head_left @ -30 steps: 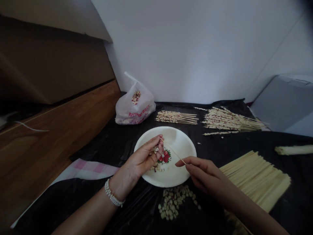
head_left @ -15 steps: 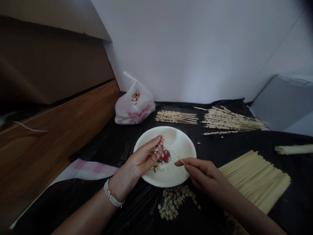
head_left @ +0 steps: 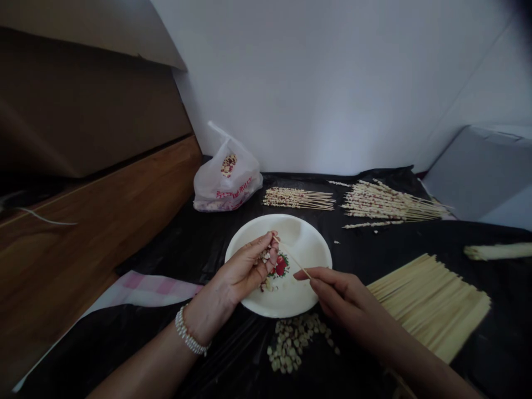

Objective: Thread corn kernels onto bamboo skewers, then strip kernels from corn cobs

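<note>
My right hand (head_left: 343, 291) pinches a thin wooden skewer (head_left: 294, 257) between thumb and fingers, its tip slanting up to the left. At that tip, the thumb and fingertips of my left hand (head_left: 245, 269) are closed together. Small pale kernels with reddish tints (head_left: 265, 255) lie cupped in the left palm; their exact kind is hard to tell. Both hands are above a cream basin (head_left: 318, 244) with a red fruit print on its bottom. A few loose pieces (head_left: 268, 285) rest in the basin under my left hand.
Loose kernels (head_left: 291, 343) lie on black plastic sheeting (head_left: 233, 354) before the basin. Bare skewers (head_left: 432, 305) are stacked at right. Behind are filled skewers in a small bundle (head_left: 286, 198) and a larger pile (head_left: 378, 200), plus a white plastic bag (head_left: 228, 185). Wooden board (head_left: 103, 205) at left.
Both hands keep nearly the same pose, with the skewer tip still at the left fingertips. The whole view has shifted very slightly.
</note>
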The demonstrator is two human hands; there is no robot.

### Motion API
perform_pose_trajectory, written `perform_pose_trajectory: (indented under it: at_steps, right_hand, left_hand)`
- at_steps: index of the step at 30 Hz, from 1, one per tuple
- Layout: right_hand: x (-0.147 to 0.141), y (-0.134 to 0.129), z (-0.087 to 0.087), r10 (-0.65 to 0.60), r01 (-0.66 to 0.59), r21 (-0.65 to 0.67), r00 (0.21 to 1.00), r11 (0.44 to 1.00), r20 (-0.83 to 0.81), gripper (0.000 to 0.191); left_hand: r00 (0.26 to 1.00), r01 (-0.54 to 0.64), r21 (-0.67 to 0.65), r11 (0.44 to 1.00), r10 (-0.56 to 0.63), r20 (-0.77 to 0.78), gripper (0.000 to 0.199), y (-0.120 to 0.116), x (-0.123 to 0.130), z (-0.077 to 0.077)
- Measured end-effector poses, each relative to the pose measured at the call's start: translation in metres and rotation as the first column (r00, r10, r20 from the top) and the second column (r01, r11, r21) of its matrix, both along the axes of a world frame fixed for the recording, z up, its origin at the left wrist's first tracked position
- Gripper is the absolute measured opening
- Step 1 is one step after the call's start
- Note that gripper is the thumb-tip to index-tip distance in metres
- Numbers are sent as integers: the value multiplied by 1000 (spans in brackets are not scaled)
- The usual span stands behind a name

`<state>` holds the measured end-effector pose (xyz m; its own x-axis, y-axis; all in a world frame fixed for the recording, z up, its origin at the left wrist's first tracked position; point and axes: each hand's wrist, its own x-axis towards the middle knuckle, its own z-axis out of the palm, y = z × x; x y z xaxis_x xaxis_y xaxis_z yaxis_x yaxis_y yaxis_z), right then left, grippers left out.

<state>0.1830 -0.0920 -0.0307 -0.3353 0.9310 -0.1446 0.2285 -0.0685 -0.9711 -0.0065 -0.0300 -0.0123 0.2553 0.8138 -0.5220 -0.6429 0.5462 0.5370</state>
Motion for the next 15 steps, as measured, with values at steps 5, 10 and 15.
perform_pose_trajectory:
  at_steps: [5, 10, 15]
  right_hand:
    - [0, 0, 6, 31, -36, -121, 998, 992, -46, 46]
    - [2, 0, 9, 66, -69, -147, 998, 987, -24, 41]
    - [2, 2, 6, 41, -43, -68, 999, 997, -27, 43]
  left_hand:
    - [997, -68, -2, 998, 68, -47, 12, -1, 1, 2]
    - [995, -88, -9, 996, 88, -36, 11, 0, -1, 4]
    - [997, -69, 33, 997, 70, -20, 6, 0, -1, -2]
